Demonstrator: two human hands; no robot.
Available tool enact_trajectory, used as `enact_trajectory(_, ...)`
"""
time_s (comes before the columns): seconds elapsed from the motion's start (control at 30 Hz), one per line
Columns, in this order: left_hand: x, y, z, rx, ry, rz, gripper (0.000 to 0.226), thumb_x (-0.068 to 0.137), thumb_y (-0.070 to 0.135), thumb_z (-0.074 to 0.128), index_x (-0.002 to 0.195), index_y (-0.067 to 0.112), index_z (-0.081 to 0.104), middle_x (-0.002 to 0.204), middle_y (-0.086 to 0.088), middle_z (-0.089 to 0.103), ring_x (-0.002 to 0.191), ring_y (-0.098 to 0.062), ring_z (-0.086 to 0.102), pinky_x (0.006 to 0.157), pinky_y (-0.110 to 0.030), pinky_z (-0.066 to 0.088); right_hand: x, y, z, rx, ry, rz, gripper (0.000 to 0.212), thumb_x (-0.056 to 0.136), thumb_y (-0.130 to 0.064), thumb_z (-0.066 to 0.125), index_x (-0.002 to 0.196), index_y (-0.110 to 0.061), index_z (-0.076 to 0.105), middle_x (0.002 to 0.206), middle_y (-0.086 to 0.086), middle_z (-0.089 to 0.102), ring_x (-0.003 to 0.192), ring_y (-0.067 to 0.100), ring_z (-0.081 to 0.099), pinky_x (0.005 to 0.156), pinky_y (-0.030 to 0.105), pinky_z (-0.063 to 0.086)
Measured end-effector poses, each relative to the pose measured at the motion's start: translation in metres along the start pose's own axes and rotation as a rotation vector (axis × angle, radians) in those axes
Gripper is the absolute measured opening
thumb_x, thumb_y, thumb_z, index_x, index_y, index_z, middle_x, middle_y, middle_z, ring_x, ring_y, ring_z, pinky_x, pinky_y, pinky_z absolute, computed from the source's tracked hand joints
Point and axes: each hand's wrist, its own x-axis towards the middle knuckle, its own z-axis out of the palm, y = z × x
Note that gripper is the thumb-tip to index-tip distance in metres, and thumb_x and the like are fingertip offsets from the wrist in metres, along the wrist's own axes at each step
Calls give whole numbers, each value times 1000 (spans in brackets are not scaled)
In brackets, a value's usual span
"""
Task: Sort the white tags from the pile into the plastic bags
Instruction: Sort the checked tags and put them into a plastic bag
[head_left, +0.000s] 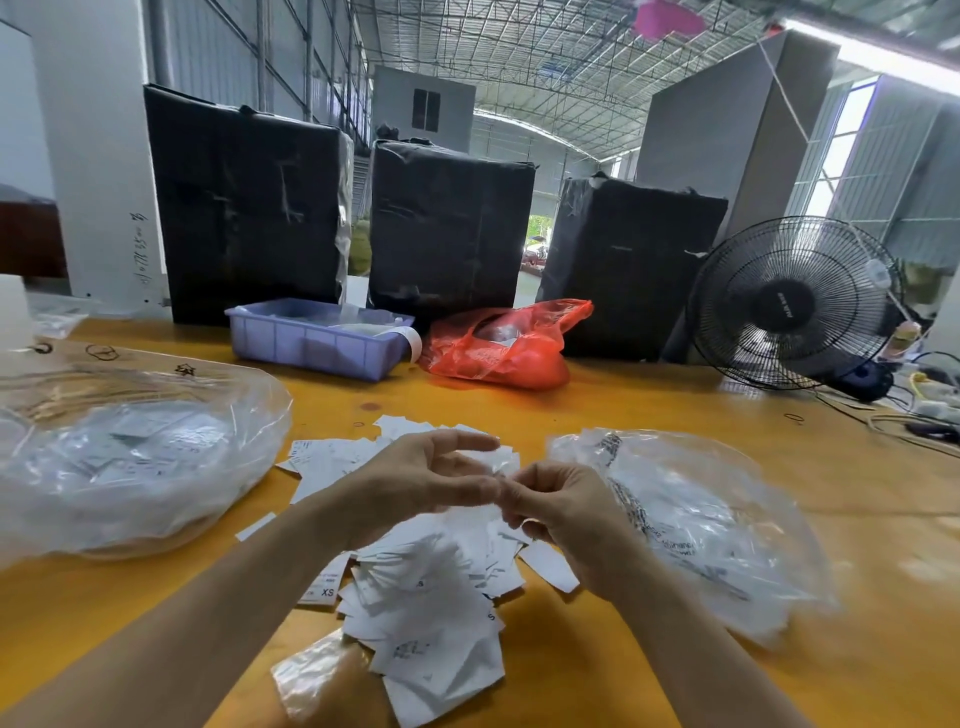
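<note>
My two hands meet over the pile of white tags (426, 566) on the yellow table (623, 405). My right hand (558, 512) has its fingers curled in, pinching something small and pale at the fingertips; it looks like a tag, but blur keeps me from being sure. My left hand (426, 480) is half open, forefinger stretched out, thumb reaching toward the right fingertips; I cannot tell whether it has hold of the same piece. My forearms hide part of the pile, and only a few tags show readable marks, an "XS" and an "S". To my left lies a clear plastic bag (130, 467) with tags inside, blurred by glare and cut off at the edge. To my right lies a second clear bag (701, 525), its contents hard to make out. Beyond are a purple tray (317, 340) and a red bag (504, 345)
</note>
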Motion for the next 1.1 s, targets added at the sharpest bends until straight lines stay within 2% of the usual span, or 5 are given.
enact_trajectory(0.27,5,-6,3,-4,117,-18,19,62,11,84,77,9,73,71,-8,70,65,-12,63,63,-19,52,-2,-6,-3,-109,29,52,39,68,-43,71,71,-5,64,61,6,64,48,12,57,47,21,46)
enact_trajectory(0.43,7,-11,-4,-29,278,-111,16,67,4,82,67,10,67,57,-2,62,51,-8,55,53,-17,45,-4,-8,-18,-1149,38,180,38,77,-28,78,91,4,64,87,20,70,73,28,69,69,41,57)
enact_trajectory(0.63,9,-13,-4,-26,298,-126,19,68,3,82,71,10,64,59,-1,62,52,-8,57,54,-18,46,-8,-6,-15,-1496,-158,287,38,80,-23,67,116,-14,58,114,4,62,102,22,60,86,34,53)
enact_trajectory(0.8,10,-14,-2,-21,291,-122,21,68,2,81,71,10,63,60,-3,62,55,-11,57,58,-21,47,-3,3,-5,-1605,-160,125,27,88,-5,50,66,-15,38,70,1,39,67,19,44,53,28,35)
enact_trajectory(1.1,11,-15,-3,-82,320,-107,25,66,4,82,72,10,59,58,-1,59,49,-7,56,56,-19,48,1,-10,-17,-85,70,147,7,84,4,62,87,2,68,74,12,69,61,17,66,54,24,52)
